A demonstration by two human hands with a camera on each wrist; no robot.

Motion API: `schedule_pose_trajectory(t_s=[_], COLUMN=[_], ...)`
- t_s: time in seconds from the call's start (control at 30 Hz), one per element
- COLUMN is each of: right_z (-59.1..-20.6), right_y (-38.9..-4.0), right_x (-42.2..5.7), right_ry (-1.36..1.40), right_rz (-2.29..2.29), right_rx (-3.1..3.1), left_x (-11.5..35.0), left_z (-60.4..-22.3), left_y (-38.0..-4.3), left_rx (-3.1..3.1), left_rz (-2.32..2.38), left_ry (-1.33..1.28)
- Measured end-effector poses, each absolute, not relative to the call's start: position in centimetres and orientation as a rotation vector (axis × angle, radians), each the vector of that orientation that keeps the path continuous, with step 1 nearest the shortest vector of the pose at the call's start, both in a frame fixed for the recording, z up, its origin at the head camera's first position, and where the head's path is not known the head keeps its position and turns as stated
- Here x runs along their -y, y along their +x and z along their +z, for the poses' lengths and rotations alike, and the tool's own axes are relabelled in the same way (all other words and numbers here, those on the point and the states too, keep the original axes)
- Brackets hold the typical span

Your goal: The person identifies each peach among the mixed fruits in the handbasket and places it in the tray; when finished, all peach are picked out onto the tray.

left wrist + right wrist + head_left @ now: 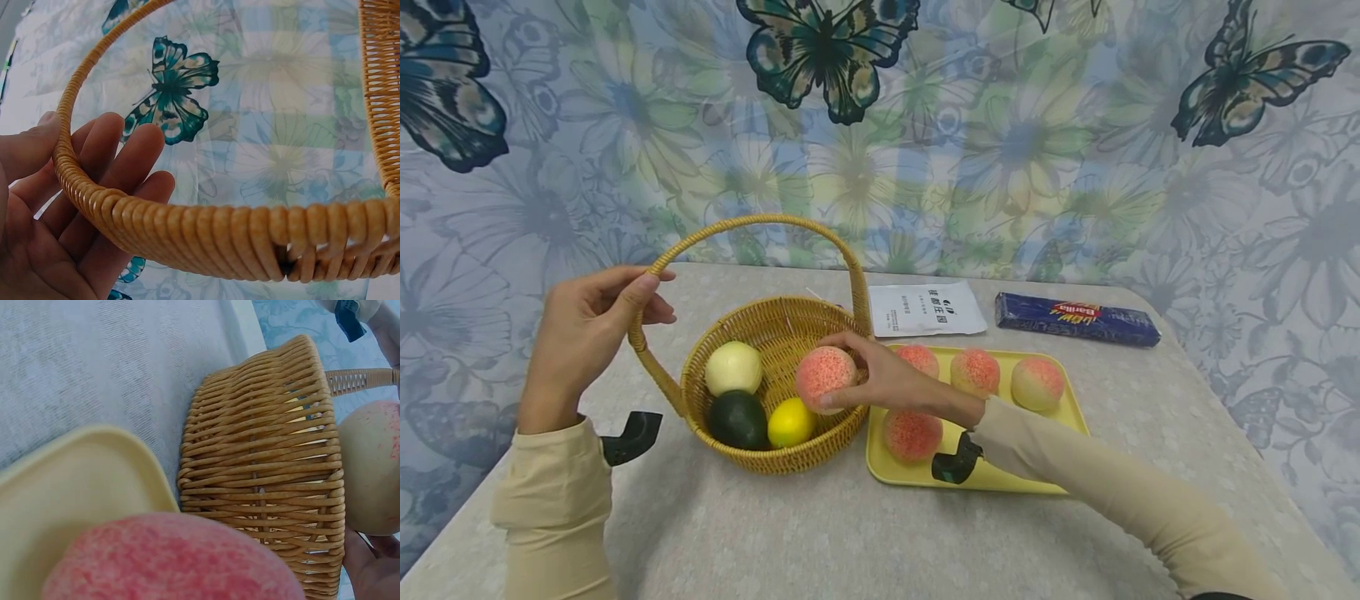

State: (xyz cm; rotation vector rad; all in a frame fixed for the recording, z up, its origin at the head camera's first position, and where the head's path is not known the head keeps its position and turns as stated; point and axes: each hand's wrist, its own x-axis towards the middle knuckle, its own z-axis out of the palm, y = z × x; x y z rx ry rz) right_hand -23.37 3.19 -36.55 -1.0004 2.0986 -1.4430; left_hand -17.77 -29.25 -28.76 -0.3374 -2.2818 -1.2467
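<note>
A peach [825, 379] is pinched between the thumb and fingers of my right hand [887, 375], over the right part of a wicker basket [782, 462]. In the right wrist view that peach [372, 469] shows just beyond the basket's rim. My left hand [591, 325] holds the left side of the basket's arched handle [87, 181] between thumb and fingers. Inside the basket lie a pale round fruit [733, 368], a dark green avocado-like fruit [738, 419] and a yellow lemon [791, 423]. Several more peaches [913, 435] sit on a yellow tray [880, 471] right of the basket.
Behind the tray lie a white printed packet [925, 309] and a blue Barilla pasta pack [1077, 319]. A pale cloth covers the table [820, 533]. A butterfly-patterned curtain [925, 167] hangs at the back. My right forearm crosses above the tray.
</note>
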Motion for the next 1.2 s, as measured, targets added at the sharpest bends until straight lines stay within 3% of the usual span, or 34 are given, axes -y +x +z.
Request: schedule_pose_trajectory(t_s=[1.2], right_z=[-36.8], right_y=[-22.3], right_x=[-7.3], right_ry=[-0.957], right_rz=[-1.705], right_rx=[-1.991], left_x=[29.0], left_z=[-29.0], left_y=[-17.3], left_rx=[2.293], left_rz=[-1.218], left_ry=[-0.311])
